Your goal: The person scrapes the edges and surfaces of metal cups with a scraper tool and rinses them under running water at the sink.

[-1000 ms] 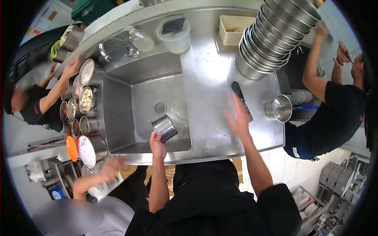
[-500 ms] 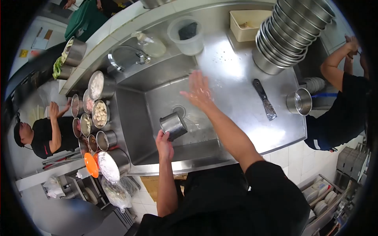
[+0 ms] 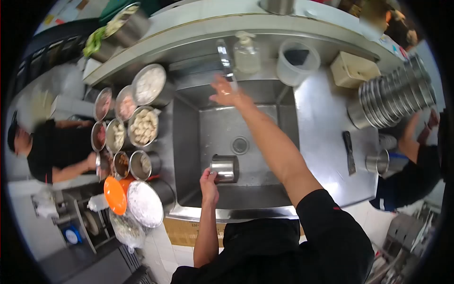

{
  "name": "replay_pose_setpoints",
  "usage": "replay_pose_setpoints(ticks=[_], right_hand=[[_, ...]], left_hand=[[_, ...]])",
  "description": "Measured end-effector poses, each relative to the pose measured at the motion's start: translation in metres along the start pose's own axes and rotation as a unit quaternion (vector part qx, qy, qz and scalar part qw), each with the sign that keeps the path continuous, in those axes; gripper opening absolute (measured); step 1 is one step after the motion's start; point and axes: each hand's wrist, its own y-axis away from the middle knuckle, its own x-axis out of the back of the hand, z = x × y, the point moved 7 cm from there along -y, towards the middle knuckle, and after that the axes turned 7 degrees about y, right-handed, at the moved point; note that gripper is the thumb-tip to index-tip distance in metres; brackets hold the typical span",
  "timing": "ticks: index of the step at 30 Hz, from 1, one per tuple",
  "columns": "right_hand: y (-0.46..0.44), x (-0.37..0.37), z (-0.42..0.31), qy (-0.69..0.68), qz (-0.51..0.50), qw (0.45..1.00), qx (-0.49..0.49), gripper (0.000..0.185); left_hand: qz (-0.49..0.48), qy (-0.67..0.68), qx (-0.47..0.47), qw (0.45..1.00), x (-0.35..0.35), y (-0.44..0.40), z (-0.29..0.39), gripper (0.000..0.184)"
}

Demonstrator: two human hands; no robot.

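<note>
My left hand (image 3: 209, 187) is closed around the handle of a shiny metal mug (image 3: 224, 169), which is tipped on its side over the steel sink (image 3: 215, 123). At the back of the basin, my right hand (image 3: 225, 93) is held out with its fingers apart and holds nothing. It is just in front of the metal faucet (image 3: 224, 57); whether it touches the faucet I cannot tell. The round drain (image 3: 240, 145) shows in the basin floor between the mug and my right forearm.
Behind the sink stand a pump bottle (image 3: 247, 53) and a clear plastic tub (image 3: 297, 64). On the right are a beige bin (image 3: 353, 69), stacked steel pots (image 3: 390, 97), a scraper (image 3: 349, 151) and a metal cup (image 3: 377, 162). Several ingredient containers (image 3: 144, 125) line the left; co-workers stand on both sides.
My view has turned. My right hand has moved from over the sink's right edge to the faucet at the back. My left hand still grips the mug, now lying more level.
</note>
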Motion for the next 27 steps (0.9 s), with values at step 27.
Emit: replay_pose_setpoints(ticks=[27], right_hand=[[0.440,0.064,0.173,0.147,0.179,0.819,-0.524,0.086]], left_hand=[[-0.474,-0.610,-0.033,0.634,-0.229,-0.166,-0.013,0.038]])
